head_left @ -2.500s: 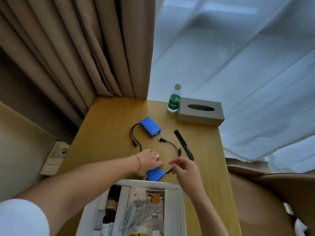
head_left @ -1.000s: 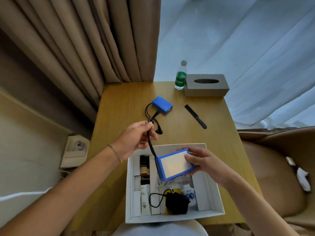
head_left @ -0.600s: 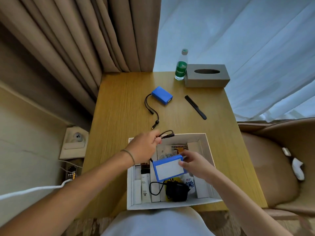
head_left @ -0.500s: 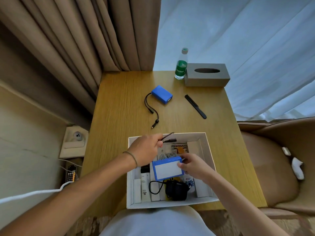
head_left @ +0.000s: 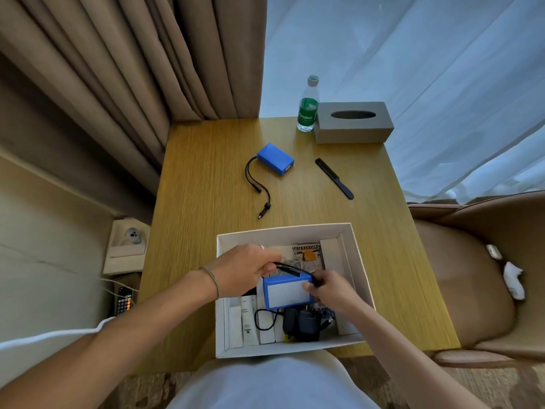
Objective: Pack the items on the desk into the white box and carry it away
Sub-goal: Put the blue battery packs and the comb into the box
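Head view: your left hand (head_left: 246,268) pinches the black cable (head_left: 290,270), your right hand (head_left: 331,290) grips the blue white-labelled battery pack (head_left: 286,295) over the white box (head_left: 358,261) at 6 o'clock

comb (head_left: 333,178) behind box (head_left: 358,261), bottle (head_left: 307,106) left of tissues (head_left: 353,123)

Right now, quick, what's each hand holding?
Left hand: pinching the black cable.
Right hand: holding the blue battery pack over the white box.

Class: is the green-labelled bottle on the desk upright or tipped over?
Upright. The bottle stands on its base beside the tissue box, cap pointing up.
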A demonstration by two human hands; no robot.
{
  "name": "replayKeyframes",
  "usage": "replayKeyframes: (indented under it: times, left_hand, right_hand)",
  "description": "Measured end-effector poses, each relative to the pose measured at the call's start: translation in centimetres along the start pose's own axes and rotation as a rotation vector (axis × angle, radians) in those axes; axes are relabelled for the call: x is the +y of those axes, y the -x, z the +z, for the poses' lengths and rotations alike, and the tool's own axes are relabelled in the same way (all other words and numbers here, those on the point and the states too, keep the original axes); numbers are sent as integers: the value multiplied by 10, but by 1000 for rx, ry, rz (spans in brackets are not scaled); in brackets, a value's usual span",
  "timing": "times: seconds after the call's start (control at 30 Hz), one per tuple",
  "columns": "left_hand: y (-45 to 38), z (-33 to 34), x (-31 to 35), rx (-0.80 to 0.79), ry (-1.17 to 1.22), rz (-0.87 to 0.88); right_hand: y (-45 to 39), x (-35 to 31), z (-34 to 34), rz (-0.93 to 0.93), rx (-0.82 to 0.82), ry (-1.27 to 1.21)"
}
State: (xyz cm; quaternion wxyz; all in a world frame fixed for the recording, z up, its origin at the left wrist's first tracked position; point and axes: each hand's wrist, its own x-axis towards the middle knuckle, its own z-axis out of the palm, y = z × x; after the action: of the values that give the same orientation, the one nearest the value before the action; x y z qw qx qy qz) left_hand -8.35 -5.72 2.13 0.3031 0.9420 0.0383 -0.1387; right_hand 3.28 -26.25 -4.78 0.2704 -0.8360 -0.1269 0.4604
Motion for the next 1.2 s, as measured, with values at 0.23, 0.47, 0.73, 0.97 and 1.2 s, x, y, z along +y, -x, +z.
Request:
replayKeyframes:
  times: [0.23,0.47,0.73,0.97,1.2]
  left_hand:
    - [-19,12,-3,94,-24,-50]
    - [-64,37,-2,191,-282,-78]
    - [-81,61,3,101,-556,-33]
    - [-85,69,-4,138,-356,-72]
    - [-52,38,6,303,-123,68]
  right_hand:
    - [2,7,-3,-10,-4,-58]
    - [6,8,-13,-37,170,-43]
    - [20,-1,-14,-127,295,-146]
    - [29,-13,-24,-208,338,-194]
    - [18,-53,-47,-443,419,-188]
